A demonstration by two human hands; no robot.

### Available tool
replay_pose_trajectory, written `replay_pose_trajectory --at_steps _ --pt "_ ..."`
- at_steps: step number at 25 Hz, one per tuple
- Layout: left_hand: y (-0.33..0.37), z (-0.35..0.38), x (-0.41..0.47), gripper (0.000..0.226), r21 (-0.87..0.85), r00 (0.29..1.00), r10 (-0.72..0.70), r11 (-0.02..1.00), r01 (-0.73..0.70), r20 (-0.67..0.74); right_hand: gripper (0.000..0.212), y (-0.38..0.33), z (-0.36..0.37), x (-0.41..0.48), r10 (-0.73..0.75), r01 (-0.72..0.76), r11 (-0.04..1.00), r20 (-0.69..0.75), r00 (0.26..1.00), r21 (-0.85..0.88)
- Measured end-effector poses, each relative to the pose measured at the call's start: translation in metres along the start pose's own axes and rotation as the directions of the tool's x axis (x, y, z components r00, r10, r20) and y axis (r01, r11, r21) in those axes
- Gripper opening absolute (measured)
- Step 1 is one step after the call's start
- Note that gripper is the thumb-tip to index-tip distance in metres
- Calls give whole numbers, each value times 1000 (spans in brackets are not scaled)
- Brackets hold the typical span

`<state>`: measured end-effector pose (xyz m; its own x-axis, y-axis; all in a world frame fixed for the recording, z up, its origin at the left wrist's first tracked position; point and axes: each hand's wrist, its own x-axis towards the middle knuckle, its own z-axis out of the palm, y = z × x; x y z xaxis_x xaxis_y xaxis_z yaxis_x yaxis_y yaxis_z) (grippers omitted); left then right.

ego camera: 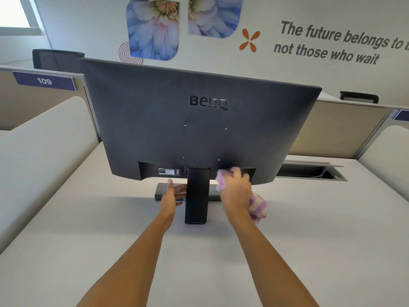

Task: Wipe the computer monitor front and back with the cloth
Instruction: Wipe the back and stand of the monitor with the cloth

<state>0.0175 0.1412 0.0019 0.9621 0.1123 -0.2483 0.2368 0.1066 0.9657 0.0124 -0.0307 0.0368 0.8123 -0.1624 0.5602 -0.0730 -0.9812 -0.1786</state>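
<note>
A dark grey computer monitor (194, 120) stands on the white desk (199, 262) with its back toward me, its black stand (196, 196) in the middle. My right hand (235, 189) grips a bunched pink and purple cloth (257, 206) and holds it against the lower back panel, just right of the stand. My left hand (171, 196) lies with straight fingers on the stand's flat base, left of the upright. The screen side is hidden.
Beige cubicle dividers (37, 156) flank the desk on both sides. An open cable tray slot (309, 171) lies at the desk's back right. A label reading 109 (44, 81) sits on the far partition, with a chair back behind it.
</note>
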Motion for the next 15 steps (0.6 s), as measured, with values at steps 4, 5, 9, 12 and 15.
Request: replay_pose_trajectory --at_steps 4,5,9,12,15 --pt "-2 -1 2 62 -6 1000 -14 1000 14 2 43 23 -11 -10 9 62 959 -245 969 278" --pt "-1 -1 2 62 -14 1000 -10 1000 10 -2 46 16 -16 -9 -81 162 954 -304 949 251" --pt "0 0 -4 64 -29 1000 19 999 -18 20 60 -29 -9 1 -314 363 914 -250 916 183" --pt "0 -4 -5 67 -45 999 6 999 -4 46 60 -46 17 -11 -417 423 905 -96 904 46" --pt "2 -6 -5 70 -72 998 -35 997 39 51 50 -39 34 -32 -520 523 852 -85 850 16"
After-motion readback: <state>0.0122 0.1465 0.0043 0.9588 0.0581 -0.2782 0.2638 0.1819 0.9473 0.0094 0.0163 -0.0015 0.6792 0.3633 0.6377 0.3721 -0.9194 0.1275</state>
